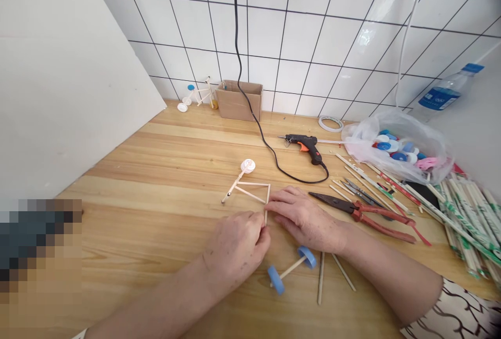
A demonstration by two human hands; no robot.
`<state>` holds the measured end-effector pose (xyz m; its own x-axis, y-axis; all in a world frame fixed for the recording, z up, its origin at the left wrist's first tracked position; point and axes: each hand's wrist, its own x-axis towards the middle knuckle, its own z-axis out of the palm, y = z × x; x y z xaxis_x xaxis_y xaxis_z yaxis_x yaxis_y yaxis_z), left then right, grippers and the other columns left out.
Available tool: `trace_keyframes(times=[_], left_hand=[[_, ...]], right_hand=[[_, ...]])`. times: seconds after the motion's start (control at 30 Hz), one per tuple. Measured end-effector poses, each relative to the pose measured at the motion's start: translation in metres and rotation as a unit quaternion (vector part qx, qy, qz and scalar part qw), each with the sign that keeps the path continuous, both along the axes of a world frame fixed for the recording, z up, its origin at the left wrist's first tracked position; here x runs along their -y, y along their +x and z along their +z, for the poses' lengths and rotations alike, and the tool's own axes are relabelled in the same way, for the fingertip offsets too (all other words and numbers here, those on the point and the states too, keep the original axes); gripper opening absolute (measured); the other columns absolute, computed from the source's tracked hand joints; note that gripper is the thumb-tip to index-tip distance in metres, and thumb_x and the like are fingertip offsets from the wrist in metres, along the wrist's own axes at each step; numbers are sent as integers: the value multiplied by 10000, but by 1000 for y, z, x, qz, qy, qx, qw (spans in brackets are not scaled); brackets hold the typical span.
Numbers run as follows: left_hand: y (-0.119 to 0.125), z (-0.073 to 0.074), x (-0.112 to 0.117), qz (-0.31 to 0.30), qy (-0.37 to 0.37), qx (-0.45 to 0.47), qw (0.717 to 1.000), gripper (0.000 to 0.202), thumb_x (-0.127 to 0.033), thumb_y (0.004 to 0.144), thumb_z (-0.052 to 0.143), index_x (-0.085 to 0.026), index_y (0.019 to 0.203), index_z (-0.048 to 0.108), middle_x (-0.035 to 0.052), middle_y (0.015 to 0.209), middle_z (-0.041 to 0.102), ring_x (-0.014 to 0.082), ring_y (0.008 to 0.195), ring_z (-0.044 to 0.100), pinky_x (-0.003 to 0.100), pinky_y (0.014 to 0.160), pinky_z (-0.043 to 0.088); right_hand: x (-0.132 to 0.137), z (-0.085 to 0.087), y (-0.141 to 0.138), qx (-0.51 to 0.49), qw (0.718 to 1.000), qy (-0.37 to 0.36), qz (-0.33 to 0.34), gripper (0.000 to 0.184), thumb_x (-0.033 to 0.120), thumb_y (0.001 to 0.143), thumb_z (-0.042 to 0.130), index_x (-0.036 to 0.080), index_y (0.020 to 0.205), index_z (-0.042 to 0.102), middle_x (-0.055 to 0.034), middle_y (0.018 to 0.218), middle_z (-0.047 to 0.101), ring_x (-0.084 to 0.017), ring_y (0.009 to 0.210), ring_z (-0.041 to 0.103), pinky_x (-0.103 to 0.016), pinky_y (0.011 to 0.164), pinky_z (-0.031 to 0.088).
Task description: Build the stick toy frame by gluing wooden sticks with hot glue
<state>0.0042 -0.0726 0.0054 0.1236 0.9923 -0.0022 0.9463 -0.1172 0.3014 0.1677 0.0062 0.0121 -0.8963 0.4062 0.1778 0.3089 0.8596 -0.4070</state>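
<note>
On the wooden workbench (156, 172) lies a frame of thin wooden sticks (250, 189), with a white bottle-cap wheel (248, 166) at its far end. My left hand (235, 247) pinches the frame's lower corner between fingers and thumb. My right hand (301, 219) lies flat to the right of that corner, its fingertips against the upright stick. Just below both hands rests a stick axle with blue bottle-cap wheels (291, 268). Two loose wooden sticks (332, 276) lie beside it, close to my right wrist.
Red-handled pliers (364, 214) and scattered sticks lie right of my right hand. Behind are a black hot glue gun (307, 147) with its cord, a plastic bag of bottle caps (395, 148), a cardboard box (238, 100), and a finished stick model (198, 94). Bundled chopsticks (465, 224) fill the right edge.
</note>
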Motion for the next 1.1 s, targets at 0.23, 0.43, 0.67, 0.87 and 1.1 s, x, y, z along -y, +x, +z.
trace_keyframes(times=[0.23,0.43,0.67,0.87,1.1], left_hand=[[0,-1,1,1,3,2,1000,172,-185,804,466,-201,665,567,17,638,648,193,621,615,277,554,370],[-2,0,0,7,-7,8,1000,178,-211,804,463,-199,653,557,18,653,655,187,624,611,276,551,349],[-5,6,-2,15,-3,32,999,194,-217,802,453,-196,631,542,12,651,655,169,602,592,270,558,346],[-5,7,-2,21,-5,27,999,183,-215,795,456,-196,639,550,12,666,665,173,613,597,274,564,341],[1,3,-4,40,-1,23,999,160,-296,814,500,-202,717,587,12,682,675,192,644,618,283,573,329]], right_hand=[[0,-1,0,8,1000,-1,-2,212,90,870,443,162,997,597,-99,1071,593,-195,990,486,-365,864,420],[-1,0,0,3,1000,-1,-2,223,81,870,436,154,1007,597,-105,1054,604,-194,979,500,-365,856,431],[-7,-3,5,-44,999,-5,-1,268,107,900,404,177,1095,574,-97,1059,623,-205,972,524,-391,863,434],[-7,0,8,-31,1000,3,-5,243,115,905,406,153,1036,607,-103,1031,628,-202,926,518,-380,849,432],[-7,-6,11,-28,999,24,-20,222,129,904,410,141,977,620,-108,966,615,-192,884,513,-360,823,426]])
